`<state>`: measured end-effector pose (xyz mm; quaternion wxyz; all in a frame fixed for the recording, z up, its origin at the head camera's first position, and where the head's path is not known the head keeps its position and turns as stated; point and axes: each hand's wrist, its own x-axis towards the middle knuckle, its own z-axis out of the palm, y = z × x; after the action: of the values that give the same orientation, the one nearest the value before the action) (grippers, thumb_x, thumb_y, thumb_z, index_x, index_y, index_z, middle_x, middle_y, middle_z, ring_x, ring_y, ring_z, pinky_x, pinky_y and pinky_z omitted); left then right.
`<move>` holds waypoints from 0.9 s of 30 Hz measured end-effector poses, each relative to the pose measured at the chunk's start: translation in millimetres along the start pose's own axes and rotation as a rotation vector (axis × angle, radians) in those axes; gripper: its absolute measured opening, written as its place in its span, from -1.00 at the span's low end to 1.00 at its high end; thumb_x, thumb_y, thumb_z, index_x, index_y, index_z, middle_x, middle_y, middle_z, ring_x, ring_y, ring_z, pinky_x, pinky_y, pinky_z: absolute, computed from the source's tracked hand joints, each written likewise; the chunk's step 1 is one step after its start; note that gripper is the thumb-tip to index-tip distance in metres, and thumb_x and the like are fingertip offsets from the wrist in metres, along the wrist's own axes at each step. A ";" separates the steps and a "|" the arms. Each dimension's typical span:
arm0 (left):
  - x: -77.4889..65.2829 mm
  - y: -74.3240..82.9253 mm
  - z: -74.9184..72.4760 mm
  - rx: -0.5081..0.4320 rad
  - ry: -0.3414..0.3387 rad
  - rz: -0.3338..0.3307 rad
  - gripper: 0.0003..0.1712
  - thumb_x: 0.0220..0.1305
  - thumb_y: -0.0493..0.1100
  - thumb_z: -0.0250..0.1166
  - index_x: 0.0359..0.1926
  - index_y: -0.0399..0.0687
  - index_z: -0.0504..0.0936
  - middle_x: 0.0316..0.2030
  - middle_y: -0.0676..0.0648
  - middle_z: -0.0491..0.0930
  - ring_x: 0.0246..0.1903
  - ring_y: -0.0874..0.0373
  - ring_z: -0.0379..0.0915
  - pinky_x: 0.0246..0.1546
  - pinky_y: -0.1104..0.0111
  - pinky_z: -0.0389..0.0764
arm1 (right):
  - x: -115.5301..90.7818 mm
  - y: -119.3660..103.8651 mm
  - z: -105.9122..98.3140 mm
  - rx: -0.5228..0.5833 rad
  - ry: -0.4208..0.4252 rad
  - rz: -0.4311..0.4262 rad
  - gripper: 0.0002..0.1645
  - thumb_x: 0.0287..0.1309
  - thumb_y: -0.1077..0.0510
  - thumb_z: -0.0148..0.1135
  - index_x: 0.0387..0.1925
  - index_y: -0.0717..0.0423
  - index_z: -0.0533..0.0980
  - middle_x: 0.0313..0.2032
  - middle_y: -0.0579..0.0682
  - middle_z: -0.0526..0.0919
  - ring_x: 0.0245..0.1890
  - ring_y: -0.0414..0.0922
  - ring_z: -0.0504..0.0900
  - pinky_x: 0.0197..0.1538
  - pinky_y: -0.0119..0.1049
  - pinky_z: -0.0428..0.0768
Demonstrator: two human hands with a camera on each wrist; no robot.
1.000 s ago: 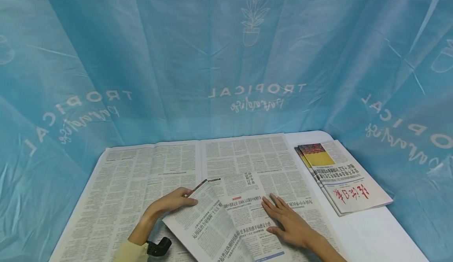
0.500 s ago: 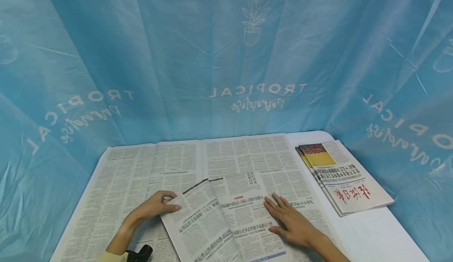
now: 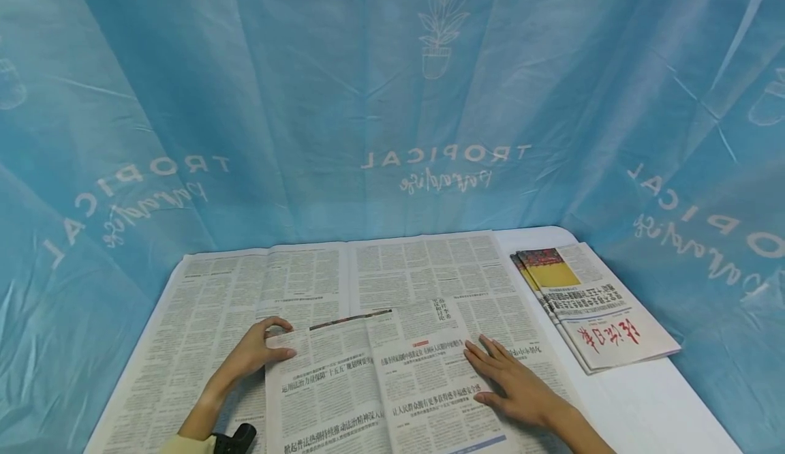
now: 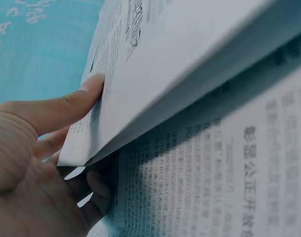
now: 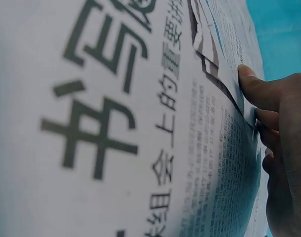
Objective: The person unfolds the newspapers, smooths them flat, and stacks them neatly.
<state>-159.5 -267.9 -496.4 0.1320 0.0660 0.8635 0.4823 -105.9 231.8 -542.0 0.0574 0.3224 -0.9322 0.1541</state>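
Observation:
An opened newspaper [image 3: 429, 379] lies in front of me over larger spread sheets, its top edge a little ragged and dark at the left. My left hand [image 3: 260, 352] pinches the left edge of the upper page. In the left wrist view its thumb lies on top of the page [image 4: 140, 64] and the fingers are beneath, with the page lifted off the sheet below. My right hand [image 3: 515, 386] rests on the newspaper's right side, fingers extended. The right wrist view has the thumb of the right hand [image 5: 286, 128] on the paper's edge, other fingers partly hidden.
Large newspaper sheets [image 3: 208, 318] cover most of the white table [image 3: 668, 413]. At the right lies a small stack of folded newspapers [image 3: 607, 324] with a red title. A blue printed curtain [image 3: 306, 99] hangs behind and at both sides.
My left hand has moved left with the page edge, and the upper page has swung from raised and slanted to nearly flat. The right hand has hardly shifted.

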 end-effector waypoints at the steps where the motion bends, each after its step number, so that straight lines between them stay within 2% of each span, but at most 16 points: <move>1: 0.8 -0.5 0.1 0.003 0.014 -0.004 -0.34 0.03 -0.26 0.51 0.09 -0.42 0.42 0.28 -0.58 0.17 0.18 -0.53 0.27 -0.16 0.09 0.61 | -0.1 0.3 -0.7 0.006 -0.003 0.004 -0.18 0.26 -0.21 0.18 0.44 0.01 0.24 0.43 -0.01 0.28 0.41 0.19 0.19 0.43 -0.57 -0.39; 6: 5.7 -3.7 2.4 0.057 0.078 -0.028 -0.21 -0.03 -0.28 0.54 0.19 -0.35 0.34 0.05 -0.48 0.47 -0.10 -0.27 0.56 -0.31 0.18 0.59 | -1.4 2.4 -2.4 0.016 -0.009 0.015 -0.18 0.25 -0.21 0.20 0.44 -0.01 0.24 0.43 -0.01 0.28 0.39 0.24 0.21 0.41 -0.60 -0.40; 9: 6.9 -6.3 4.5 0.097 0.096 0.014 -0.18 -0.02 -0.31 0.52 0.24 -0.32 0.29 0.02 -0.49 0.51 -0.18 -0.16 0.59 -0.34 0.22 0.57 | -4.2 3.3 -2.1 -0.006 0.000 0.004 -0.17 0.25 -0.20 0.20 0.44 0.02 0.24 0.42 -0.01 0.29 0.39 0.21 0.23 0.42 -0.58 -0.37; 13: 5.8 -11.3 8.0 0.174 0.110 0.091 -0.24 0.01 -0.33 0.49 0.21 -0.28 0.32 -0.02 -0.42 0.57 -0.33 0.06 0.48 -0.37 0.33 0.46 | -12.2 3.3 -1.8 -0.032 0.001 -0.008 -0.17 0.27 -0.21 0.18 0.44 0.05 0.23 0.42 0.01 0.29 0.46 0.07 0.15 0.43 -0.57 -0.36; 17: 4.1 -17.8 10.9 0.231 0.115 0.164 -0.54 0.03 -0.34 0.46 -0.04 -0.19 0.50 -0.15 -0.17 0.58 -0.45 0.24 0.24 -0.41 0.42 0.33 | -17.4 1.7 -4.3 -0.067 -0.005 -0.013 -0.17 0.29 -0.26 0.12 0.44 0.05 0.23 0.42 0.02 0.30 0.51 -0.13 0.01 0.42 -0.58 -0.37; 20: 4.0 -19.6 11.4 0.262 0.111 0.196 -0.77 0.07 -0.34 0.43 -0.25 -0.10 0.59 -0.19 -0.05 0.54 -0.40 0.28 0.23 -0.37 0.44 0.33 | -16.2 0.6 -7.8 -0.116 0.002 -0.031 -0.18 0.30 -0.26 0.11 0.43 0.06 0.25 0.40 0.02 0.33 0.49 -0.10 0.08 0.43 -0.56 -0.34; 22: 3.4 -20.1 11.1 0.283 0.116 0.198 -0.82 0.07 -0.35 0.42 -0.31 -0.06 0.63 -0.20 -0.03 0.52 -0.37 0.26 0.25 -0.36 0.44 0.35 | -14.1 -0.1 -9.4 -0.132 0.003 -0.044 -0.18 0.30 -0.26 0.11 0.42 0.09 0.26 0.39 0.04 0.34 0.45 -0.03 0.19 0.44 -0.54 -0.33; 27: 0.3 -22.2 11.3 0.337 0.148 0.240 -0.76 0.05 -0.40 0.42 -0.22 -0.13 0.68 -0.10 -0.10 0.52 -0.18 0.04 0.45 -0.23 0.32 0.51 | -10.5 -2.0 -10.5 -0.130 -0.014 -0.050 -0.18 0.30 -0.28 0.10 0.41 0.11 0.28 0.38 0.06 0.36 0.41 0.04 0.27 0.44 -0.54 -0.35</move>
<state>-156.2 -270.3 -521.0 -0.0028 0.1538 0.9252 0.3469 -96.3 239.9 -533.7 0.0758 0.3425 -0.9322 0.0898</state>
